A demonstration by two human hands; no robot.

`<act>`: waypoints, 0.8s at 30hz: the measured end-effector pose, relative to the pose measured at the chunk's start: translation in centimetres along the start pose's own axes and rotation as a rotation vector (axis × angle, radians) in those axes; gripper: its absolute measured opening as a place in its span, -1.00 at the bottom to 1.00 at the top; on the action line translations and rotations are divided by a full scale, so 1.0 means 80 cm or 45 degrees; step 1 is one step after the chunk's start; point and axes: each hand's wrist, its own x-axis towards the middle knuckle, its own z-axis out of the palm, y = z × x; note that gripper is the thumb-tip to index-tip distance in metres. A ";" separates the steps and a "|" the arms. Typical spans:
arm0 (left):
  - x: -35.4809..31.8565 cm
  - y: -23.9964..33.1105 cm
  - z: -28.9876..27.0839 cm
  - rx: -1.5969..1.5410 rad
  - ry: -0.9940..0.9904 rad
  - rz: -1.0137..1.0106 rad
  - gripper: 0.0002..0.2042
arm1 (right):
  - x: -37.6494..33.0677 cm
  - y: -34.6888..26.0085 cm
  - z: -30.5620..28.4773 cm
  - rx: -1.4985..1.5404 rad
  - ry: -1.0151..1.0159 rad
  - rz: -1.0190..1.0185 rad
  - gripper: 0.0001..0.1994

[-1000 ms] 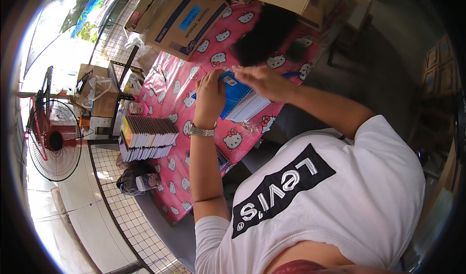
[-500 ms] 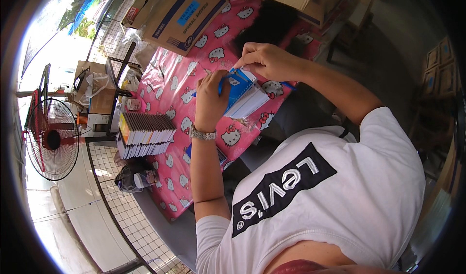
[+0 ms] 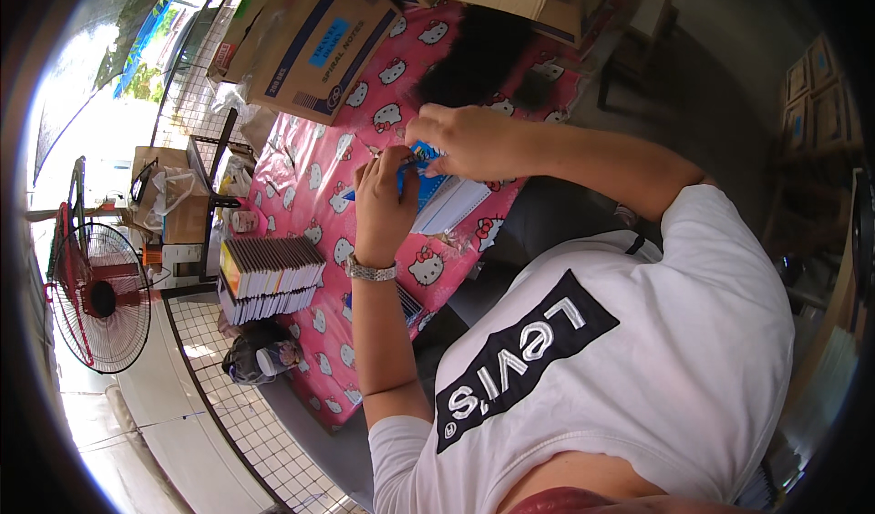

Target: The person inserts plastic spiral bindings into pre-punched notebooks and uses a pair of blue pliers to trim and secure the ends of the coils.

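Note:
A notebook with a blue cover (image 3: 427, 189) and white pages (image 3: 458, 206), punched with holes along the edge, lies tilted on the pink table cover. My left hand (image 3: 383, 186), a metal-band watch on its wrist, is closed at the notebook's left end, fingertips pinching the blue edge. My right hand (image 3: 456, 138) reaches over from the right, its fingers bent down and closed at the notebook's upper edge. Between the two hands a small dark, coil-like piece shows. My fingers hide most of it, so what the right fingertips grip cannot be made out.
A stack of notebooks (image 3: 271, 277) stands on the table's left side, near a dark bag (image 3: 255, 354). Another notebook (image 3: 406, 306) lies partly behind my left forearm. A large carton (image 3: 319, 49) sits at the back, and a fan (image 3: 100, 297) stands far left.
My right hand has moved left and down over the notebook's upper edge, close to my left hand, covering more of the cover. The whole view has shifted slightly.

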 end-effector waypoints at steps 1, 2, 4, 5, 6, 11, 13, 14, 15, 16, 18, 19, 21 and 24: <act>-0.002 -0.002 0.000 -0.044 -0.008 -0.003 -0.79 | 0.002 0.008 0.009 0.025 0.034 -0.102 -0.73; -0.004 -0.004 -0.001 -0.087 -0.014 -0.008 -0.81 | 0.003 0.016 0.016 0.051 0.067 -0.204 -0.73; -0.008 -0.007 -0.010 -0.079 -0.093 -0.058 -0.85 | 0.015 0.049 0.008 0.538 0.008 0.347 -0.69; -0.005 -0.008 -0.012 -0.083 -0.132 -0.066 -0.87 | 0.022 0.079 -0.009 0.765 -0.011 0.630 -0.66; 0.006 -0.006 -0.010 -0.116 -0.149 -0.056 -0.87 | 0.015 0.162 -0.012 0.028 0.187 0.412 -0.62; -0.007 -0.013 -0.001 0.233 0.054 -0.002 -0.85 | -0.065 0.281 0.006 -1.140 -0.111 0.414 -0.50; -0.014 -0.003 0.006 0.339 0.102 -0.164 -0.84 | -0.041 0.255 -0.026 -0.661 -0.327 0.533 -0.43; -0.018 0.001 0.006 0.398 0.115 -0.246 -0.83 | -0.010 0.235 -0.039 -0.240 -0.387 0.579 -0.35; -0.023 -0.002 0.004 0.378 0.087 -0.269 -0.83 | 0.015 0.190 -0.046 0.258 -0.364 0.531 -0.41; -0.023 -0.005 0.003 0.348 0.062 -0.281 -0.82 | 0.033 0.138 -0.055 0.747 -0.323 0.482 -0.46; -0.018 -0.011 0.000 0.265 0.010 -0.252 -0.81 | 0.063 0.076 -0.064 1.340 -0.658 0.223 -0.54; -0.013 -0.014 -0.002 0.209 -0.022 -0.214 -0.81 | 0.078 0.070 -0.060 1.041 -0.829 0.251 -0.56; -0.008 -0.016 -0.004 0.139 -0.056 -0.159 -0.81 | 0.100 0.065 -0.056 0.422 -1.142 0.292 -0.59; -0.002 -0.018 -0.008 0.104 -0.060 -0.122 -0.80 | 0.097 0.069 -0.061 1.246 -0.987 0.394 -0.58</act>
